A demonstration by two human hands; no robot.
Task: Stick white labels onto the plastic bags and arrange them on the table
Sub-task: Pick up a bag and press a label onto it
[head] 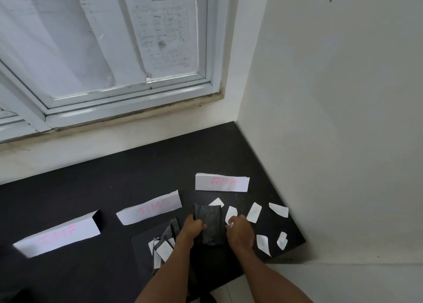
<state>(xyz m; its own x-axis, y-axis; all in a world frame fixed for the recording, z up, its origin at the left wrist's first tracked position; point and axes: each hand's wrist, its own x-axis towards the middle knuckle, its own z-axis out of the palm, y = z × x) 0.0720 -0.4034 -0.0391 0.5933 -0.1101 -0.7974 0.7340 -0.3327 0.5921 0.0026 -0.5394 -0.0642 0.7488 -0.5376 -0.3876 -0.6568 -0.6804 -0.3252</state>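
Note:
A dark plastic bag (209, 220) lies flat on the black table (96, 188) near its right end. My left hand (190, 230) grips the bag's left edge. My right hand (240, 231) rests at the bag's right edge with a small white label (230, 214) pinched at its fingertips. Several loose white labels lie around: one (254, 212) just right of my hand, another (278, 209) near the wall, two more (263, 244) at the table's front right. A pile of labelled dark bags (164, 241) sits left of my left hand.
Three folded paper signs with pink writing stand in a row: one (59, 236) at the left, one (150, 207) in the middle, one (222, 182) at the back right. A white wall borders the table's right side and a window sits behind it.

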